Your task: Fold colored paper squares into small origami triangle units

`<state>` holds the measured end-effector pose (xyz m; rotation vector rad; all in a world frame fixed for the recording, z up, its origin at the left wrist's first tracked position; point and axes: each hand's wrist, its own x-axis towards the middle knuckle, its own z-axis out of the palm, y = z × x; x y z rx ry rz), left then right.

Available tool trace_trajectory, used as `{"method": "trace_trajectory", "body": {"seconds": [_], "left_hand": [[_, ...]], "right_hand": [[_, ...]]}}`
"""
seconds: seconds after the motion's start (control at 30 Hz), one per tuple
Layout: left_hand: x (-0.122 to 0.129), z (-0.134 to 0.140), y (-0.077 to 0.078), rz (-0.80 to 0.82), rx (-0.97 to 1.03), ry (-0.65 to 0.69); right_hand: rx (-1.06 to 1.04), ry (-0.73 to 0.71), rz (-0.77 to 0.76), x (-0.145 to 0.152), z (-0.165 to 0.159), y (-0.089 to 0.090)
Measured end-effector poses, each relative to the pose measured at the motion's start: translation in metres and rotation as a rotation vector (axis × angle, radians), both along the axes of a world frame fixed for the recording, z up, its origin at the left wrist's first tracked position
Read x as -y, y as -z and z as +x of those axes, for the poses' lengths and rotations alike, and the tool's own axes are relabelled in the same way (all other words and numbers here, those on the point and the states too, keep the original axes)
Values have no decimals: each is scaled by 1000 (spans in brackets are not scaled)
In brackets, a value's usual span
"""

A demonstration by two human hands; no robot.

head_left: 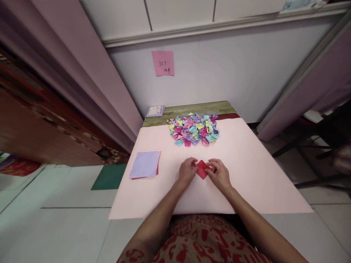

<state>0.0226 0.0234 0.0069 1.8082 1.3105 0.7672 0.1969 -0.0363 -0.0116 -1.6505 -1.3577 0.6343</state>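
A small red sheet of origami paper point(202, 170), folded into a diamond shape with creases across it, is held between both hands just above the pink table cover. My left hand point(188, 170) pinches its left corner between thumb and fingers. On the opposite corner, my right hand point(219, 173) grips the paper the same way, thumb in front. Beyond the hands lies a heap of folded paper pieces point(193, 129) in pink, purple, yellow, green and blue. To the left rests a stack of square paper sheets point(145, 164), lilac on top with red edges showing beneath.
The pink cover point(260, 182) spans most of the table, with a green wood-patterned strip point(181, 109) at the back. A printed packet point(155, 111) sits at the far left corner. A pink note point(163, 63) is stuck on the wall. Purple curtains point(109, 73) hang at the left.
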Motion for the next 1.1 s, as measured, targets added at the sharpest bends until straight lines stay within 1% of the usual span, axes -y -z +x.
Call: {"method": "trace_trajectory", "body": {"seconds": [0.07, 0.17, 0.27, 0.37, 0.47, 0.53, 0.6, 0.67, 0.73, 0.83, 0.93, 1.0, 1.1], "left_hand": [[-2, 0, 1, -3, -18, 33], [-1, 0, -3, 32, -36, 68], [5, -3, -7, 87, -49, 113], [13, -9, -8, 150, -116, 200], [19, -15, -8, 248, -183, 291], [22, -17, -8, 320, -207, 345], [24, -17, -8, 359, -215, 365], [25, -15, -9, 351, -214, 338], [25, -12, -10, 304, -212, 282], [23, -7, -10, 206, -201, 185], [21, -5, -9, 140, -181, 107], [20, -5, -7, 124, -171, 94], [20, -6, -6, 126, -172, 111]], "right_hand": [[15, -1, -4, 0, -1, 1], [25, -9, 17, 1, -1, 2], [39, -35, 44, 4, 1, 0], [25, -60, 48, 5, 3, -5], [23, -24, 26, 4, 3, -11], [65, -9, -9, 2, 2, -12], [131, -21, -50, 1, 1, -12], [189, -27, -78, 0, -1, -10], [211, -6, -85, 0, -2, -8], [162, 19, -48, 2, -3, -6], [83, 12, -6, 4, -3, -5], [41, 14, 14, 5, -3, -5], [30, -2, 32, 7, -2, -6]]}}
